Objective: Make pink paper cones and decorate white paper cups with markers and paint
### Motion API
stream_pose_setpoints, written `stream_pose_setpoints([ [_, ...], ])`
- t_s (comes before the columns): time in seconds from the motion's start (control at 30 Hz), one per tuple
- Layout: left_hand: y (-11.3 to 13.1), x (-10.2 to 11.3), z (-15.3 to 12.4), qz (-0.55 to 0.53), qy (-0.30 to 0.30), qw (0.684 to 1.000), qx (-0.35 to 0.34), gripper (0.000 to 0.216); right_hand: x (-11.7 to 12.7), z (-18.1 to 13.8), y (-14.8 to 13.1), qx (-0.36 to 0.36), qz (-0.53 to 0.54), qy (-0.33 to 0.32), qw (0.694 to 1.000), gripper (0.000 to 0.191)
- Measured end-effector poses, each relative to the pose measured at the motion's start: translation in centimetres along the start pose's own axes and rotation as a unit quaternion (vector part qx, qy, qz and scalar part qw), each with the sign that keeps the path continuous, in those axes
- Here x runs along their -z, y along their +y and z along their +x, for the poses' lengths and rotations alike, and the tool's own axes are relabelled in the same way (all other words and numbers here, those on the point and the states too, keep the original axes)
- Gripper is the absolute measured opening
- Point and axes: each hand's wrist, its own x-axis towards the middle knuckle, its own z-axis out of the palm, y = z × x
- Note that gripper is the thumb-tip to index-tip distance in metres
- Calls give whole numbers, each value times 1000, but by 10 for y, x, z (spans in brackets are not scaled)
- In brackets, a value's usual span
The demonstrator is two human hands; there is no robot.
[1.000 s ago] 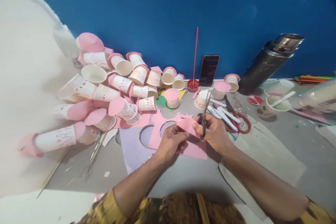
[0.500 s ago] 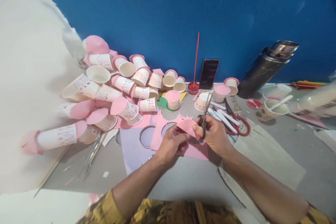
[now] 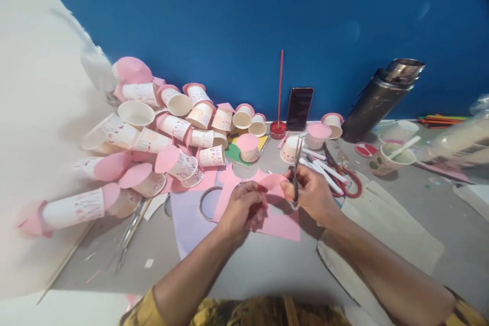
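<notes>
1. Nearest the camera, the left hand (image 3: 240, 208) is closed around a small pink paper piece (image 3: 272, 183), pinching it by its near edge just above the table (image 3: 267, 260).
2. Just beside it, the right hand (image 3: 314, 194) is closed on the handles of a pair of scissors (image 3: 295, 175); the blades point away from the person and meet the paper's right edge. Whether the blades are parted or closed is too small to tell.
3. The paper piece sits between the two hands, touching both the left fingers and the blades, lifted off the larger pink sheet (image 3: 280, 221) beneath.
4. The piece looks thin, light and floppy: it will likely bend or crease under a hard pinch and tear if pulled against the blades. The best hold seems close to the cut line, thumb on top and fingers under, so the edge stays taut.
5. The pink sheet overlaps a lilac sheet (image 3: 187, 219) with a round hole cut out.
6. Beyond the hands lie white markers (image 3: 324, 168) and red-handled scissors (image 3: 349, 181).
7. Farther left, a heap of paper cups (image 3: 171, 127) with pink discs reaches the blue wall (image 3: 244, 20), where a phone (image 3: 300, 108) leans.
</notes>
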Motion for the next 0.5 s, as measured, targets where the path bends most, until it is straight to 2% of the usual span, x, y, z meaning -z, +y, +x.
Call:
stream_pose_setpoints([
  [0.1, 1, 4, 0, -49, -66, 995, 62, 42, -1, -2, -1, 56, -79, 16, 995, 13],
  [0.17, 2, 6, 1, -66, -64, 993, 74, 50, -3, -3, -2, 95, -120, 26, 988, 11],
  [0.3, 5, 8, 0, -50, -60, 996, 50, 33, -3, -3, 0, 151, -143, 19, 978, 6],
  [0.37, 6, 9, 0, -37, -70, 996, 43, 26, -2, -4, 1, 168, -135, 4, 976, 10],
  [0.5, 5, 8, 0, -29, -21, 999, 19, 25, 4, -5, 0, 137, -66, -10, 988, 27],
])
